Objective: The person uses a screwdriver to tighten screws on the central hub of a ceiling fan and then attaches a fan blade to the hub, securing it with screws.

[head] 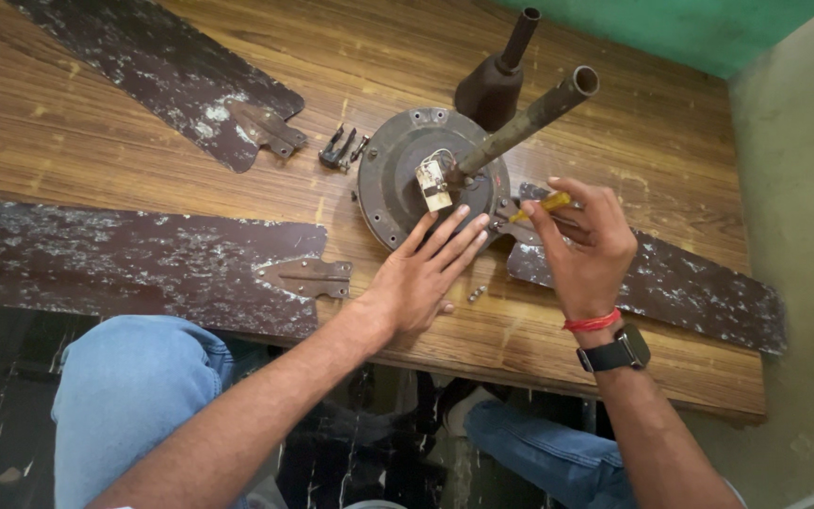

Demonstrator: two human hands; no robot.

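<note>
A round dark ceiling-fan motor [398,179] lies on the wooden table [96,113], with its rusty down rod [529,118] slanting up to the right and a small white capacitor [433,184] on top. My left hand [421,278] lies flat with fingers spread against the motor's near rim. My right hand [581,245] grips a yellow-handled screwdriver [541,205], its tip at the motor's right edge where a brown fan blade [671,283] joins. A loose screw [476,294] lies between my hands.
Two detached speckled brown blades lie on the table, one at the left front [124,264], one at the back left [171,71]. A dark cone-shaped canopy cover [494,85] stands behind the motor. Small metal parts [341,149] lie left of the motor. My knees are under the table edge.
</note>
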